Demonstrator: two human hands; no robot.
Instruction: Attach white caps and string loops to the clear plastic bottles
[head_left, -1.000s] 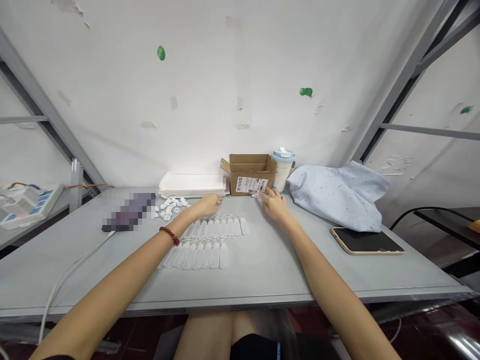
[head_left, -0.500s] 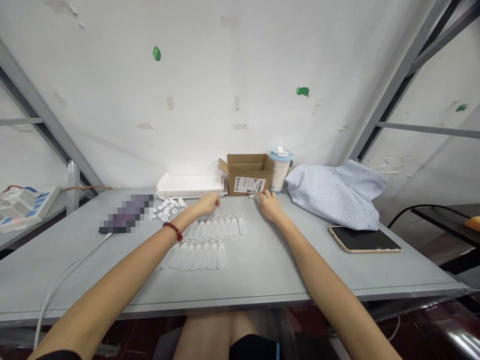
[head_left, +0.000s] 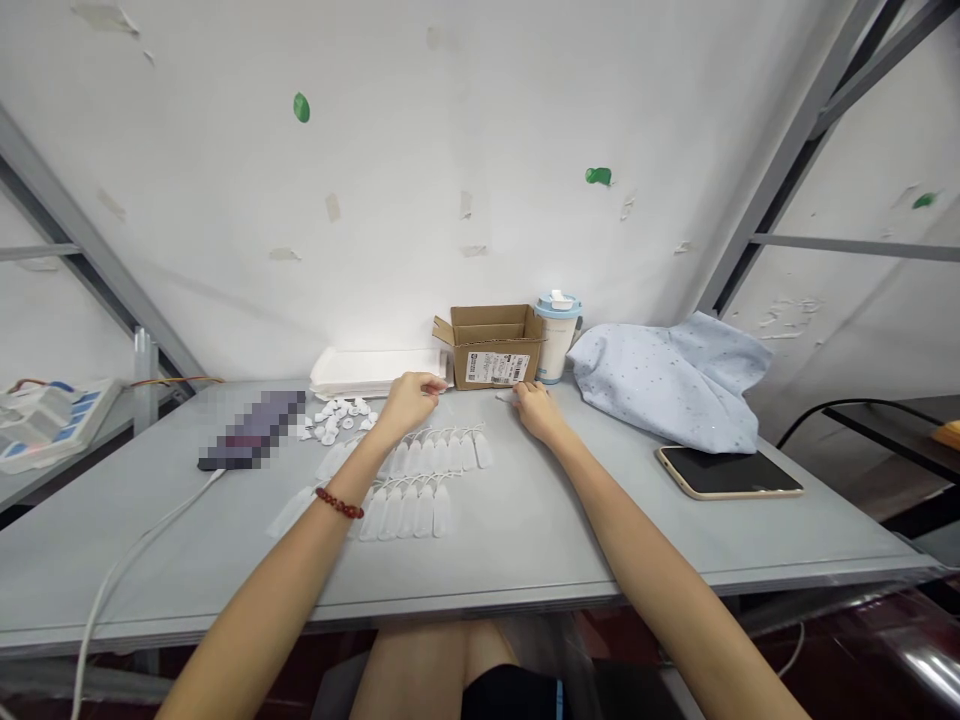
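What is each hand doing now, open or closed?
Left hand: fingers curled, just beyond the plastic vials; contents cannot be told.
Right hand: open, low on the table, beside a small white piece.

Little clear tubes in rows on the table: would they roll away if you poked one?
Probably a little: the clear tubes look rounded and lie flat on the smooth table. They look small and thin, so likely very light. Packed side by side, neighbours may stop them.
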